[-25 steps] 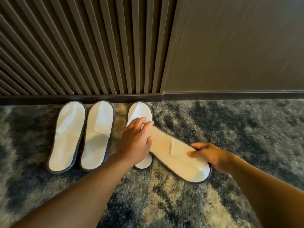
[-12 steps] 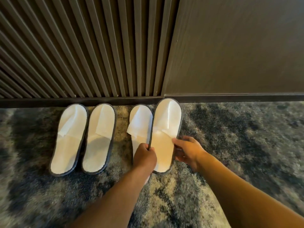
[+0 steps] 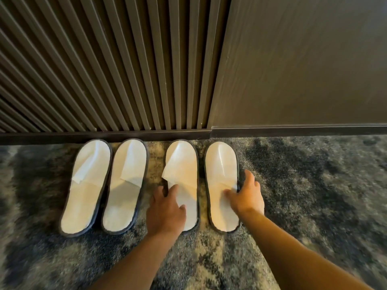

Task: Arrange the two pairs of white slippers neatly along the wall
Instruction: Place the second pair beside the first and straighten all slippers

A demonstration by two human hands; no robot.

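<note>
row: I see four white slippers on the carpet [image 3: 293, 206], toes at the skirting board [image 3: 104, 136], heels toward me; soles edged in dark trim
left pair: far-left slipper [image 3: 83, 197] and second slipper [image 3: 123, 195] lie side by side, edges touching or very nearly; both lean a little, heels drifted left of the toes; no hand on them
right pair: third slipper [image 3: 184, 164] and fourth slipper [image 3: 219, 185] sit close to parallel with a thin strip of carpet between them; a wider strip of carpet separates this pair from the left pair
third slipper upper: the flap is lifted and creased at its left edge, corner sticking out past the sole
left hand: left hand [image 3: 165, 210] lies palm down over the heel half of the third slipper; fingers spread and flat, index tip up by the flap edge, thumb off the left side of the sole; pressing on it, not clamped around it
right hand: right hand [image 3: 247, 195] is at the right edge of the fourth slipper; thumb on the white insole, fingers curled round the outer rim; pinching that edge
wall: ribbed dark slat panel [image 3: 104, 70] behind the left three slippers; smooth dark panel [image 3: 303, 59] to the right; the joint falls about above the fourth slipper's toe
carpet: mottled grey, black and beige; blurred at the frame edges
arms: both bare forearms come in from the bottom of the frame
</note>
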